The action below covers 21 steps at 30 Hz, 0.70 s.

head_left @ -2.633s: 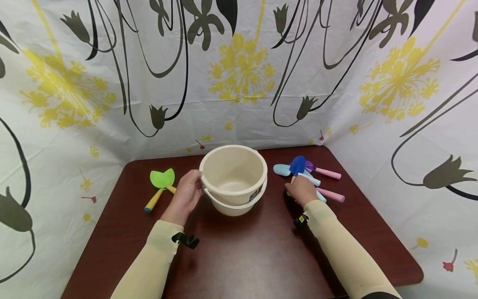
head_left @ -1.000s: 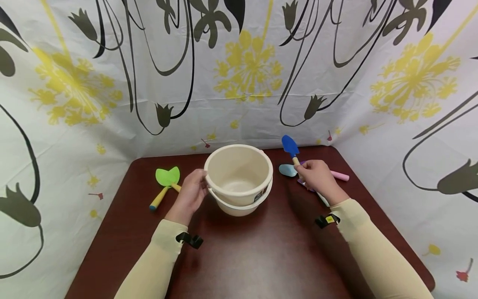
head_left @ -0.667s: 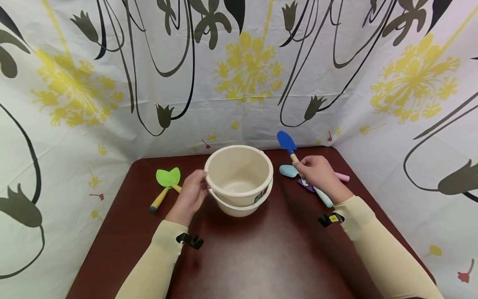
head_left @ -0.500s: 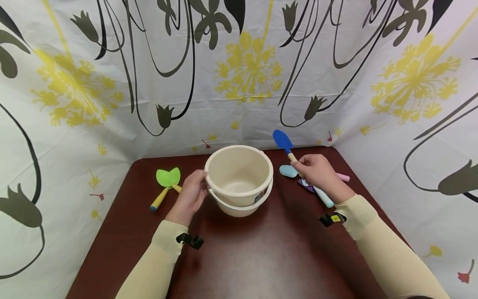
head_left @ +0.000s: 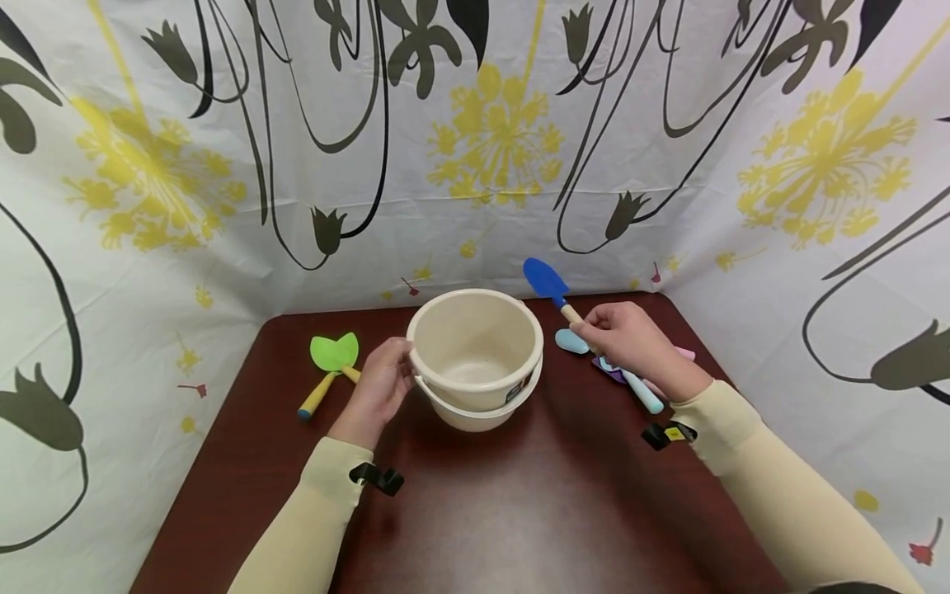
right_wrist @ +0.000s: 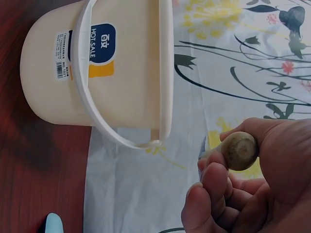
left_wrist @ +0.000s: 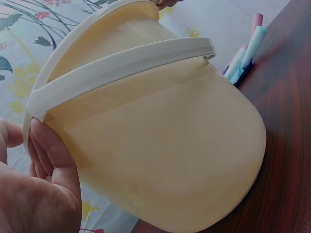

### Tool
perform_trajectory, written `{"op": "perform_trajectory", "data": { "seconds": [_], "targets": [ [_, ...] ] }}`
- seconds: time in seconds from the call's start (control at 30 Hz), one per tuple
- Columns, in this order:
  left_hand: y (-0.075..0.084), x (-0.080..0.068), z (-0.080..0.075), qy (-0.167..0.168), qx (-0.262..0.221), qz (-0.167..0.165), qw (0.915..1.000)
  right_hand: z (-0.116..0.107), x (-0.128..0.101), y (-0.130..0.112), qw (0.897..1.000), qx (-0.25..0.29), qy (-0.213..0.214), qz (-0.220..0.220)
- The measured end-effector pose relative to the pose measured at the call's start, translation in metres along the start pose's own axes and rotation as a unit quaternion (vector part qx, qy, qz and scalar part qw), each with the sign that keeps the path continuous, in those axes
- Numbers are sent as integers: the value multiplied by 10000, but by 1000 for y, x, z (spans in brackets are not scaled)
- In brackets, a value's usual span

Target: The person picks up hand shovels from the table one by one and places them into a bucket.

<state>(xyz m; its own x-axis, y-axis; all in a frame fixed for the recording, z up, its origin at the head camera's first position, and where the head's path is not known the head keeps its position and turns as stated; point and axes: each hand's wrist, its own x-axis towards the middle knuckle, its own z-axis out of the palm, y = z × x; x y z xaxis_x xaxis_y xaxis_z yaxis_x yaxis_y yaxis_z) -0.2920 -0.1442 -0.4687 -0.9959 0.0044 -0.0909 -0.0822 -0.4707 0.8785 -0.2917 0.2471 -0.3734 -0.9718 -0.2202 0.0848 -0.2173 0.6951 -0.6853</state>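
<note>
Blue trowel (head_left: 545,281) pinched in our right hand (head_left: 627,340), left hand (head_left: 378,388) gripping the bucket (head_left: 475,355), centre frame — a loose pinch could drop it.

Head overview; wrist close-ups sharing bucket (head_left: 475,346)

The right hand (head_left: 631,342) covered most of the blue trowel's (head_left: 545,280) wooden handle and the near ends of the pastel tools (head_left: 631,384) lying on the table (head_left: 482,495); how many tools lay in that pile could not be told. The bucket (head_left: 475,346) hid the left hand's (head_left: 378,388) fingertips in the head view. In the left wrist view the bucket's base and rim ran past the frame. The right wrist view showed only the handle's butt end (right_wrist: 238,150), its blade out of sight, and the label's small print (right_wrist: 62,53) was unreadable.
</note>
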Motion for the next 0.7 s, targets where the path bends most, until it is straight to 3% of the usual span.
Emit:
{"op": "perform_trajectory", "data": {
  "seconds": [0.43, 0.7],
  "targets": [
    [0, 0, 0, -3, 11, 10, 10000, -6, -1, -21, 9968, -395, -516, -464],
    [0, -1, 0, 26, -70, 2, 10000, -2, 2, -28, 9894, -838, -706, -949]
  ]
}}
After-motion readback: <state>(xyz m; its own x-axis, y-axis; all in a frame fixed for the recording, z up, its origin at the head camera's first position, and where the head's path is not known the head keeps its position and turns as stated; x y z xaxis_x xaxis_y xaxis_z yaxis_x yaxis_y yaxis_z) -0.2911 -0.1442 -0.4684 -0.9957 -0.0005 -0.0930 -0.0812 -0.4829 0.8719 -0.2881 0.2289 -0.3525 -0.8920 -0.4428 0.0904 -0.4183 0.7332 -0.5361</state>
